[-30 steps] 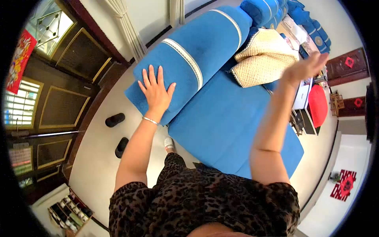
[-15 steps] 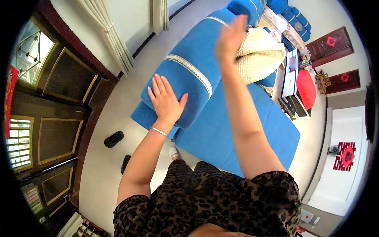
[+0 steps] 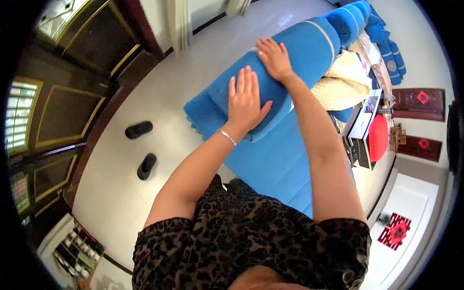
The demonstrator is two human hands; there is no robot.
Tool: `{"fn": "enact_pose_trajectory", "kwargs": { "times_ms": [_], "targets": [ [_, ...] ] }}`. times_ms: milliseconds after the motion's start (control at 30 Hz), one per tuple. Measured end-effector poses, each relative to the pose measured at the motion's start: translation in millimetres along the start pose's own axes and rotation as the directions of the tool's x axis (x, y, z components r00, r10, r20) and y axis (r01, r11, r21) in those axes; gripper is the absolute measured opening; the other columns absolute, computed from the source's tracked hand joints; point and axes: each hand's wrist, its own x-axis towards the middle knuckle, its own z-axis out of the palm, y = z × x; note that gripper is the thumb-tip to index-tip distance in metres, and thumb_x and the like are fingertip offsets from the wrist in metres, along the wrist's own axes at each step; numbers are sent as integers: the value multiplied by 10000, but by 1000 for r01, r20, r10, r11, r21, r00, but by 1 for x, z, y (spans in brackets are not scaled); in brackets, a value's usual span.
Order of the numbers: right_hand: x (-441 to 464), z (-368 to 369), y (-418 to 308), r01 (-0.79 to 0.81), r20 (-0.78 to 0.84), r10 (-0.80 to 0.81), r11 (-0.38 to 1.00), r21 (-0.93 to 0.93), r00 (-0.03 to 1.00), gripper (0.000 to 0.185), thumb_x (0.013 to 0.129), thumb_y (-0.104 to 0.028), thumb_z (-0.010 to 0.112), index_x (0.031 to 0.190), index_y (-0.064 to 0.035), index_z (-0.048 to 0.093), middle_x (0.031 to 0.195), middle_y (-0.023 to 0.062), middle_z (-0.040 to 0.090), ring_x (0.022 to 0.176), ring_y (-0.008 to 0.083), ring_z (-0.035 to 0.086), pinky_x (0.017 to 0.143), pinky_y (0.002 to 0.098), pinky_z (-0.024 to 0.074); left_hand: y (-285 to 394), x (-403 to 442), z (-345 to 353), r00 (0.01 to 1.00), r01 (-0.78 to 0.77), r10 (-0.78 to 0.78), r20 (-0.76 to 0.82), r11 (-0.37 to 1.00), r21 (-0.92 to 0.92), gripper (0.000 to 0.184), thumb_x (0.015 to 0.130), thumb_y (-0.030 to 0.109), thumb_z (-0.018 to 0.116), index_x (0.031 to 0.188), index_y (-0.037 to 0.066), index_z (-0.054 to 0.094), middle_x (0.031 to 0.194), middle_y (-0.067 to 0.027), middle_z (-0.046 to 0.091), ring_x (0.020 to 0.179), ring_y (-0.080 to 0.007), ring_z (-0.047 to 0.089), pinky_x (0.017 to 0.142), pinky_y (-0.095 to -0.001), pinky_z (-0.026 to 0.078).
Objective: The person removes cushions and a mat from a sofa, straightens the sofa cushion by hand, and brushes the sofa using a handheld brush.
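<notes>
Both hands rest on the blue sofa backrest [image 3: 309, 41], palms down. My left hand [image 3: 245, 99], with a silver bracelet at the wrist, lies on its near end with fingers stretched out. My right hand [image 3: 275, 59] is farther along, its fingers spread near the outer edge. Neither one holds anything. A white lace band crosses the backrest, partly hidden by my hands. The flat blue sofa seat [image 3: 275, 157] extends below my right forearm. A cream woven cover [image 3: 343, 84] lies bunched beyond that forearm.
Two black slippers [image 3: 139, 130] are on the floor at the left, near dark wooden doors [image 3: 70, 116]. To the right are a white and black cabinet [image 3: 361, 126] and a red cushion [image 3: 378, 137]. A shoe rack [image 3: 79, 253] stands at the lower left.
My right hand has swung from the right over the cover onto the backrest. My left hand stays on the backrest's near end. The camera view has shifted.
</notes>
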Motion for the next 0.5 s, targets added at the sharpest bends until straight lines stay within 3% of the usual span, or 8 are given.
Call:
{"fn": "enact_pose_trajectory", "kwargs": {
  "times_ms": [133, 233, 267, 300, 333, 433, 467, 500],
  "targets": [
    [-17, -3, -36, -142, -129, 135, 989, -48, 982, 508, 960, -377, 430, 1398, -119, 426, 1478, 77, 379, 1397, 245, 286, 1130, 511, 181, -20, -38, -11, 995, 87, -88, -39, 996, -34, 794, 835, 403, 612, 1406, -64, 317, 1500, -213, 288, 1399, -341, 257, 1123, -502, 186],
    [-69, -26, -125, 78, -94, -65, 986, 148, 993, 583, 906, -348, 527, 1392, -52, 404, 1489, 154, 335, 1397, 308, 274, 1125, 529, 185, -92, -103, 30, 943, 322, -316, 106, 946, -42, 748, 837, 397, 621, 1421, 19, 347, 1521, -174, 261, 1411, -317, 230, 1106, -552, 204],
    [-90, -31, -150, 194, -62, -185, 959, 208, 981, 575, 903, -339, 534, 1388, -55, 415, 1498, 151, 320, 1404, 312, 260, 1128, 526, 180, -111, -128, 23, 965, 242, -247, 89, 968, 70, 715, 847, 386, 610, 1426, 53, 355, 1515, -168, 272, 1408, -314, 236, 1099, -570, 201],
    [-103, -48, -170, 310, 118, -358, 901, 303, 926, 562, 925, -363, 512, 1386, -54, 424, 1505, 155, 307, 1418, 303, 235, 1138, 514, 151, -127, -149, 15, 982, 158, -174, 76, 970, 187, 683, 858, 376, 599, 1431, 87, 364, 1510, -161, 283, 1404, -311, 242, 1092, -589, 197],
    [-109, -61, -181, -40, 383, -576, 518, 854, 722, 582, 972, -393, 437, 1442, -62, 350, 1508, 167, 307, 1436, 318, 190, 1150, 513, 96, -138, -163, 11, 954, 279, -294, 52, 940, 198, 650, 870, 371, 588, 1425, 104, 381, 1497, -170, 298, 1399, -319, 248, 1087, -594, 197],
    [-108, -69, -219, 386, 32, -576, 587, 711, 817, 630, 966, -369, 442, 1440, 20, 296, 1514, 220, 252, 1426, 350, 187, 1144, 512, 115, -174, -222, 0, 752, 638, -658, -33, 715, 288, 563, 913, 364, 546, 1392, 91, 433, 1463, -208, 325, 1379, -348, 269, 1062, -602, 227],
    [-93, -65, -230, 368, -120, -374, 711, 599, 920, 673, 931, -329, 496, 1456, 14, 251, 1515, 224, 242, 1423, 356, 193, 1142, 515, 125, -185, -242, -9, 734, 659, -677, -46, 695, 288, 551, 919, 368, 538, 1377, 75, 448, 1443, -229, 344, 1359, -365, 292, 1058, -591, 245],
    [-82, -50, -234, 297, -289, -174, 833, 466, 941, 694, 893, -297, 544, 1449, 10, 265, 1512, 228, 238, 1415, 366, 208, 1141, 522, 130, -190, -263, -17, 714, 681, -698, -57, 673, 288, 541, 926, 371, 531, 1362, 59, 462, 1422, -249, 362, 1339, -381, 315, 1054, -580, 263]
  ]
}}
